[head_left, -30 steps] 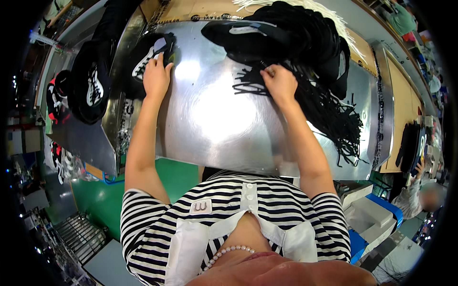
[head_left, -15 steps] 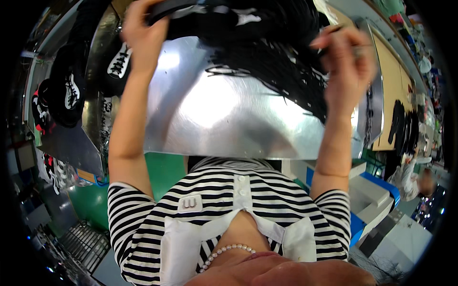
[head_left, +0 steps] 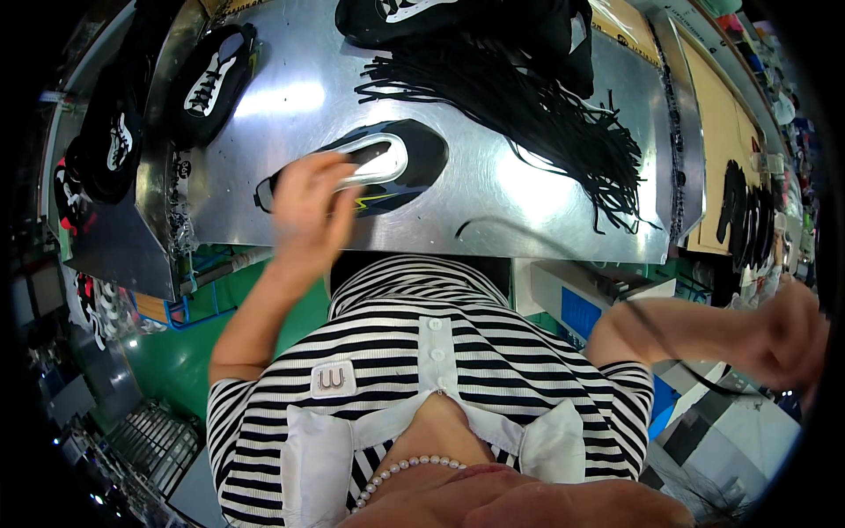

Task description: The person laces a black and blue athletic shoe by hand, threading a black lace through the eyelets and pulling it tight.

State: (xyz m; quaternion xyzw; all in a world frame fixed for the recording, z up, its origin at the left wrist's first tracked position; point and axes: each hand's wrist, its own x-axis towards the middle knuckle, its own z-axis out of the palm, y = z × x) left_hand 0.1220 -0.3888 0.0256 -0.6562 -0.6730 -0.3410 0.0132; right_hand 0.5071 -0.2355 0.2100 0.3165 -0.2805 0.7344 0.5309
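A black shoe upper [head_left: 421, 163] with a white-edged lacing opening and a yellow mark lies on the metal table before me. My left hand [head_left: 312, 207] is closed over its left part, slightly blurred, and hides some of it. Far out to the right, beyond the table, is my right hand [head_left: 783, 339], closed and smeared by motion. A long black shoelace [head_left: 563, 255] trails in a curve from over the table's front edge towards that hand. On the table's right half lies a thick bundle of black shoelaces [head_left: 537, 114].
More black shoe uppers with white lacing panels rest nearby: one upper [head_left: 207, 84] at the table's left, another [head_left: 387, 13] at the back. Further uppers [head_left: 114, 150] hang or lie on the left. Cardboard [head_left: 704, 132] lines the right side. A blue-and-white cabinet [head_left: 572, 304] stands below.
My left hand came down from the back of the table and now rests on a shoe upper near the front. My right hand swung far right, a shoelace trailing. The lace bundle is now uncovered.
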